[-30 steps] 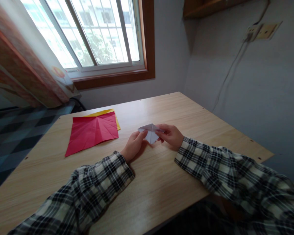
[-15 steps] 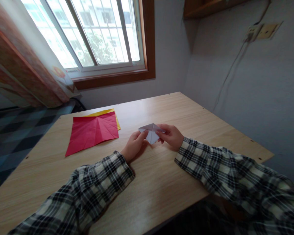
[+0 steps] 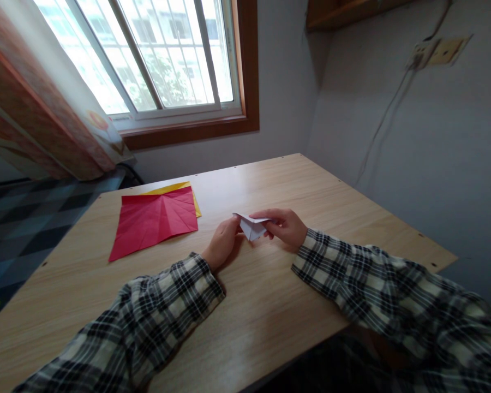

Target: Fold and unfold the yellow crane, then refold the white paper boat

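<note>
A small piece of folded white paper (image 3: pixel 251 230) is held between both hands, just above the wooden table (image 3: pixel 245 305). My left hand (image 3: pixel 224 240) pinches its left corner between thumb and fingers. My right hand (image 3: pixel 284 225) grips the right side, its index finger stretched along the top fold. The paper's upper part is bent down toward me, with a pointed part hanging below. To the left lies a creased red sheet of paper (image 3: pixel 159 221), partly covering a yellow sheet (image 3: pixel 197 204).
A barred window (image 3: pixel 167 54) with a brown frame stands behind the table, a curtain (image 3: pixel 45 98) at its left. On the right wall, a cable (image 3: pixel 382 125) hangs from a socket (image 3: pixel 444 52). A wooden shelf (image 3: pixel 343 16) juts out above.
The white paper's top point has folded down toward me. My right index finger has moved left onto the top fold, and my left thumb has drawn back to the left edge.
</note>
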`<state>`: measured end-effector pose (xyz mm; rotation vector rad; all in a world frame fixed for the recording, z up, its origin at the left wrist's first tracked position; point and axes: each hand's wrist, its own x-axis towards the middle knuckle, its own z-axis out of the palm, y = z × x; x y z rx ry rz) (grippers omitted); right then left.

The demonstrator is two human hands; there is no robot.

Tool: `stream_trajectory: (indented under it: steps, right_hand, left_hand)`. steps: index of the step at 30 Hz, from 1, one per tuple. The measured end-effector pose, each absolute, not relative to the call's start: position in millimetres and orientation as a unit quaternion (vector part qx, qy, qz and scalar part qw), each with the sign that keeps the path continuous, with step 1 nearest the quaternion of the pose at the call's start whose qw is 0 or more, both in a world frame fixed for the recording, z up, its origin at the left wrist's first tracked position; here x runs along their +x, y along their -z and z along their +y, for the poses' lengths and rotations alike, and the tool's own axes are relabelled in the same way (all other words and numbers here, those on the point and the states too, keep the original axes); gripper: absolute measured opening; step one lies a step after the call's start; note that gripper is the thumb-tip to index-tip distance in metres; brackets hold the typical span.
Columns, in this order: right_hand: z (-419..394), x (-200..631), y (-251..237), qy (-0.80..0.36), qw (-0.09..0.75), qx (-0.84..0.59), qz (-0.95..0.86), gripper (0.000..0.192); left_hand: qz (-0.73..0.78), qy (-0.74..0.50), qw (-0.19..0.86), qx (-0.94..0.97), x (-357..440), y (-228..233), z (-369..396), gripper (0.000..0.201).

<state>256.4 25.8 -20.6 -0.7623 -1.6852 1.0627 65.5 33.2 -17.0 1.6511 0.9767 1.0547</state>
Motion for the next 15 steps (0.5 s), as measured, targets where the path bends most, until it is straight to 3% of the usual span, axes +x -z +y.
stream_trajectory:
  steps: [7,15]
  right_hand:
    - [27.5,257.4,23.0,-0.428,0.481,-0.309,-0.700,0.036]
    - [26.8,259.1,19.3,-0.413,0.470,-0.305,-0.718,0.036]
  left_hand:
    - [0.370,-0.409,0.488,0.676,66.2,12.5,27.7,0.030]
    - [0.368,-0.391,0.503,0.677,67.4,8.7,25.6,0.040]
